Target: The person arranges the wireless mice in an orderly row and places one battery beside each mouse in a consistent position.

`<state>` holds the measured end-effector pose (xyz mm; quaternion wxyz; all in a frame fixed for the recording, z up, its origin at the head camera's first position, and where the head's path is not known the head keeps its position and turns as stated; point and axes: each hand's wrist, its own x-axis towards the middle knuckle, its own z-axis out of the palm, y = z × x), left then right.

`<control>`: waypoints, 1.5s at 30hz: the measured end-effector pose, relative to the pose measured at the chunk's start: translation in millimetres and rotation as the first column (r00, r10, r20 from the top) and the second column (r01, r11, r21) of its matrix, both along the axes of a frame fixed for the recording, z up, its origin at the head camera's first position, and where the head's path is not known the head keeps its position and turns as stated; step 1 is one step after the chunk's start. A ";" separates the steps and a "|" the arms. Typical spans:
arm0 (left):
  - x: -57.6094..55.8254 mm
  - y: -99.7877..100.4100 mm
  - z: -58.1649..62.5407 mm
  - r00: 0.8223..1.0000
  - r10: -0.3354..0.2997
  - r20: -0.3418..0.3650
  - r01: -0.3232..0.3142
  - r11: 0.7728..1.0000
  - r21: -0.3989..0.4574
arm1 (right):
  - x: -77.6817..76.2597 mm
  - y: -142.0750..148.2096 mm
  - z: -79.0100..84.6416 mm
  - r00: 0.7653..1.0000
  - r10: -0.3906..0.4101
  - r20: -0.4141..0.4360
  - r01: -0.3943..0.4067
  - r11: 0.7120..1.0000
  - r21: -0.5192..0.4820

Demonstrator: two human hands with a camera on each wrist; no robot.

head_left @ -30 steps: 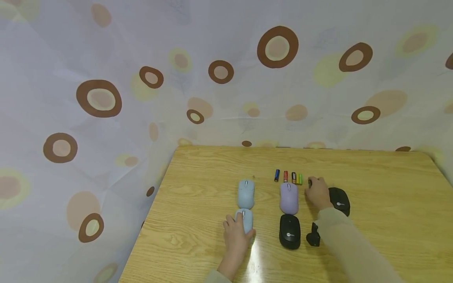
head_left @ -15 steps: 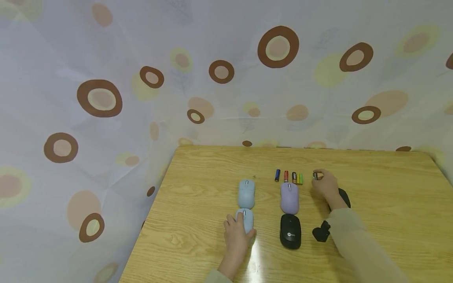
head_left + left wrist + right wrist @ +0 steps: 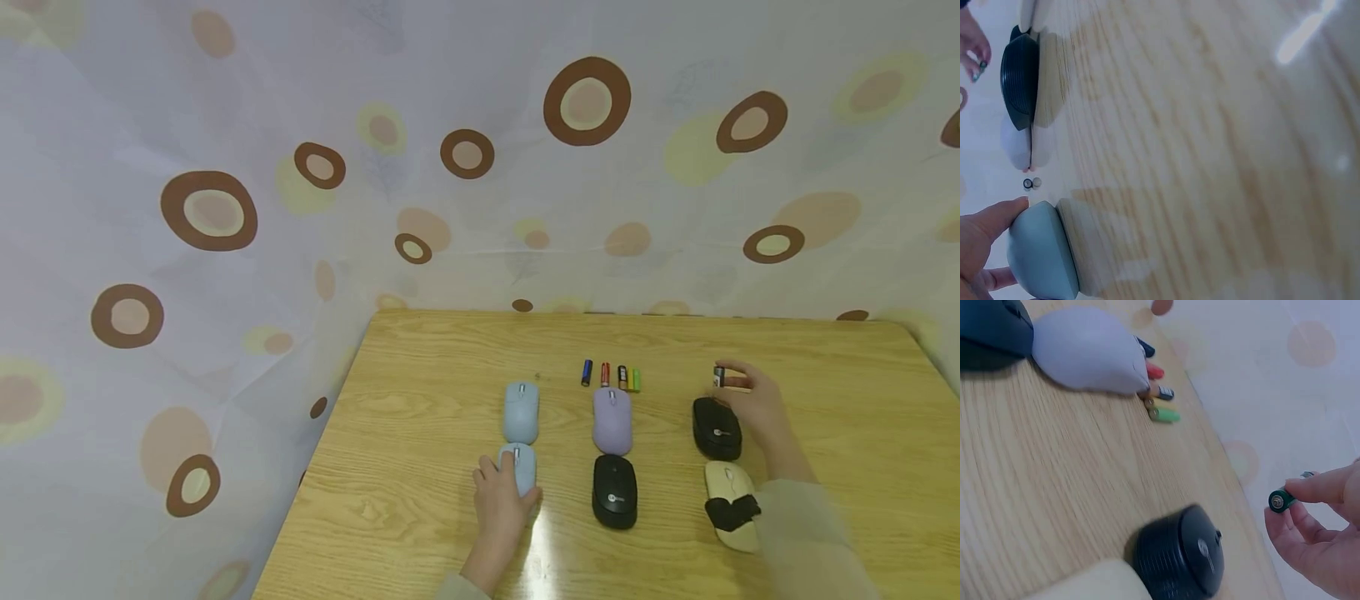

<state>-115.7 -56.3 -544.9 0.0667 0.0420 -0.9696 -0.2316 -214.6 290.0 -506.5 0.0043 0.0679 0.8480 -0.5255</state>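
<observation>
My left hand (image 3: 498, 504) rests on a light blue computer mouse (image 3: 524, 468), thumb and fingers around its sides. In the left wrist view that mouse (image 3: 1041, 250) sits on the wooden table between thumb and fingers. My right hand (image 3: 759, 407) pinches a small battery (image 3: 718, 377) above the far end of a black mouse (image 3: 717, 429). The right wrist view shows the battery's green end (image 3: 1277, 501) between thumb and fingers, apart from the table. A cream mouse with a black band (image 3: 727, 479) lies nearer, partly behind the right sleeve.
Another light blue mouse (image 3: 521, 412) lies beyond the held one. A purple mouse (image 3: 612, 421) and a black mouse (image 3: 615, 492) form the middle column. Several batteries, among them a blue battery (image 3: 587, 372) and a red battery (image 3: 605, 374), lie behind the purple mouse. A patterned cloth (image 3: 525, 200) hangs behind the table.
My right hand has moved right with the battery, from beside the battery row to above the right-hand black mouse. The cream mouse has come into view from behind the sleeve. The left hand stays put.
</observation>
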 end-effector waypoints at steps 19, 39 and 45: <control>-0.6 -0.8 -3.4 1.000 -0.005 0.005 0.005 1.000 0.014 | 30.5 53.6 -36.6 0.973 0.006 0.230 -0.052 0.979 0.197; -0.8 -1.4 -3.6 1.000 -0.012 -0.013 0.012 1.000 -0.011 | 32.3 43.8 -51.1 0.988 0.030 0.152 -0.083 0.931 0.356; -0.6 -1.3 -4.3 1.000 -0.008 -0.008 0.008 1.000 -0.015 | 31.6 42.9 -50.7 0.985 0.037 0.166 -0.094 0.932 0.349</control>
